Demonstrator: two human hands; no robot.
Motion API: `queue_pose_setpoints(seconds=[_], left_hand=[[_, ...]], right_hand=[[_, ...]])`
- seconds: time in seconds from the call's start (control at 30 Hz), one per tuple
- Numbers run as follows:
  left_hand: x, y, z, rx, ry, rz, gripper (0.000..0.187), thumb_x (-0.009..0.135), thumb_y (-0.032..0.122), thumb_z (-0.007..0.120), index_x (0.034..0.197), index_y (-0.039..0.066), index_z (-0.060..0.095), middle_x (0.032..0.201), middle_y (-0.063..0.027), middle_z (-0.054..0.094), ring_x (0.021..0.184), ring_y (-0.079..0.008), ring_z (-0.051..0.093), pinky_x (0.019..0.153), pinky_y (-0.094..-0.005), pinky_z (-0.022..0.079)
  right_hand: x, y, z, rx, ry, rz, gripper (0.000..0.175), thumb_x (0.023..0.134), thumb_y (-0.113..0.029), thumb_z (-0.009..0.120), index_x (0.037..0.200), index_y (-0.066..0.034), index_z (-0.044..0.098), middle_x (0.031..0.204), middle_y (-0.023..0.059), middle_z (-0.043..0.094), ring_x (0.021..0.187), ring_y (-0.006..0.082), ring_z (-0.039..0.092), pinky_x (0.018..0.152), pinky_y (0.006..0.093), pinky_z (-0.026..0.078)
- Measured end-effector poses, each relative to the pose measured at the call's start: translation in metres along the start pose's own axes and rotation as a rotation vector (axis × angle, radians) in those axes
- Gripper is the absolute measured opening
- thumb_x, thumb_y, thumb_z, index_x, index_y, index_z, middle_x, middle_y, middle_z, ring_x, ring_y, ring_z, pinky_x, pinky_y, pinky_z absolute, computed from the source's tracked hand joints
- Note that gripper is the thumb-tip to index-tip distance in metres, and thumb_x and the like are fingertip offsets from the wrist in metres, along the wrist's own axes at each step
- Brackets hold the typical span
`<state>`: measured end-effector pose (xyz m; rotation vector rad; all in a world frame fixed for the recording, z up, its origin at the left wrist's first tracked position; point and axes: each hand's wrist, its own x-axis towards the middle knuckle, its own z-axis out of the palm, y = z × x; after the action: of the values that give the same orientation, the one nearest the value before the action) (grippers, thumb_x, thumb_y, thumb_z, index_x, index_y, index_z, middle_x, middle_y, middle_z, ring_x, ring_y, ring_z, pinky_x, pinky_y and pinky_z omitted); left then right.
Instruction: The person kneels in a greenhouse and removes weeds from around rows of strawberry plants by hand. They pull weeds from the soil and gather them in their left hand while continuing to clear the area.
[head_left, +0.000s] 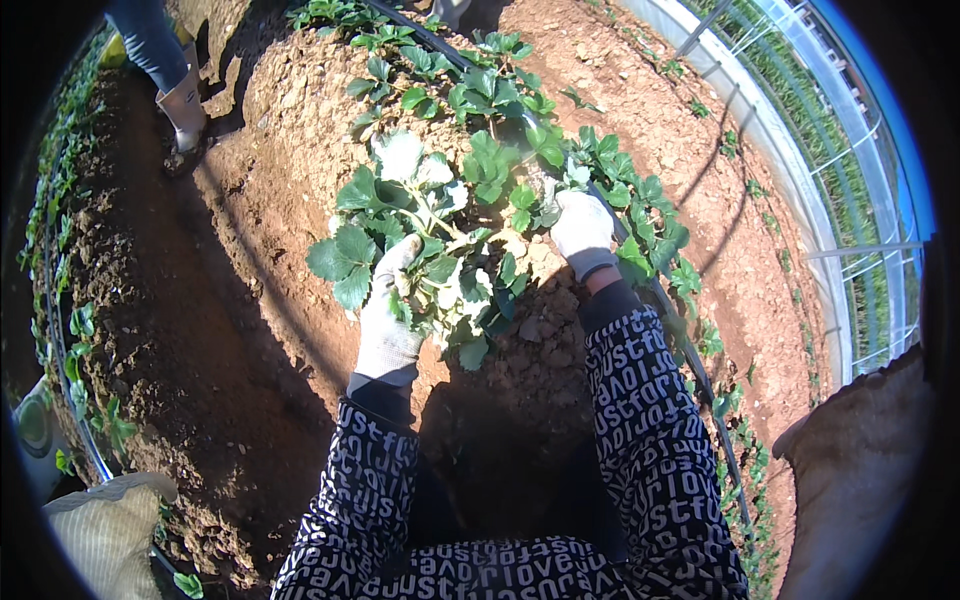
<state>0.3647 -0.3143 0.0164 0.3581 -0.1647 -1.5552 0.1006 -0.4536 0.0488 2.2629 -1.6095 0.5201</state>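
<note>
My left hand (390, 315), in a pale knit work glove, holds a loose bunch of strawberry plants (442, 277). Its stems cross above my thumb, and several leaves show their pale undersides. To the right, my gloved right hand (583, 229) is curled around strawberry leaves (547, 210) low in the planted row, beside a black drip hose (613, 219). Foliage hides its fingertips. Rooted strawberry plants (480, 94) grow just beyond both hands along the top of the soil bed (292, 112).
A furrow (225, 300) runs along the left, with another planted row (75, 330) past it. At the upper left stands another person's boot (182, 112). Plastic sheeting and greenhouse framing (817, 187) curve along the right. Fabric flaps (855, 465) hang at both lower sides.
</note>
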Motion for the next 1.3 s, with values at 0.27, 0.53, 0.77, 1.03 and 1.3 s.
queue_pose_setpoints(seconds=[0.27,0.53,0.77,1.03,1.3], left_hand=[[-0.015,0.009,0.002,0.144,0.015,0.072,0.033,0.105,0.020,0.045,0.131,0.001,0.055,0.125,-0.0135,0.062,0.111,-0.0248,0.063,0.097,-0.0393,0.054],[-0.016,0.006,0.009,0.163,-0.009,0.087,0.033,0.104,0.018,0.047,0.133,0.002,0.055,0.125,-0.0112,0.062,0.112,-0.0237,0.064,0.096,-0.0394,0.055],[-0.017,0.007,0.008,0.246,0.074,0.103,0.034,0.105,0.020,0.045,0.132,0.000,0.054,0.128,-0.0148,0.061,0.113,-0.0246,0.062,0.099,-0.0390,0.052],[-0.015,0.007,0.008,0.171,0.063,0.061,0.032,0.104,0.019,0.049,0.130,0.003,0.057,0.122,-0.0116,0.064,0.108,-0.0231,0.064,0.094,-0.0395,0.056],[-0.020,0.014,0.009,0.221,0.066,0.103,0.035,0.104,0.022,0.047,0.131,0.001,0.055,0.123,-0.0119,0.063,0.107,-0.0237,0.064,0.093,-0.0395,0.056]], right_hand=[[0.038,0.020,0.018,0.024,-0.167,0.098,0.022,0.085,-0.019,0.055,0.084,-0.0058,0.072,0.088,0.0209,0.069,0.084,0.0395,0.067,0.076,0.0461,0.054],[-0.019,-0.030,-0.019,-0.059,-0.156,-0.276,0.012,0.085,-0.011,0.055,0.091,-0.0148,0.066,0.082,0.0092,0.066,0.077,0.0274,0.066,0.064,0.0406,0.051],[-0.078,0.009,-0.059,0.185,-0.143,-0.322,0.025,0.081,-0.006,0.059,0.103,-0.0126,0.068,0.098,0.0076,0.070,0.082,0.0278,0.068,0.079,0.0391,0.054],[-0.130,0.073,-0.100,1.095,-0.362,0.429,0.026,0.089,-0.004,0.062,0.114,-0.0034,0.067,0.101,0.0095,0.072,0.092,0.0201,0.069,0.079,0.0319,0.055],[0.008,0.083,-0.174,0.948,-0.027,0.312,0.019,0.094,-0.011,0.062,0.109,-0.0009,0.067,0.084,0.0058,0.070,0.065,0.0076,0.062,0.052,0.0215,0.046]])
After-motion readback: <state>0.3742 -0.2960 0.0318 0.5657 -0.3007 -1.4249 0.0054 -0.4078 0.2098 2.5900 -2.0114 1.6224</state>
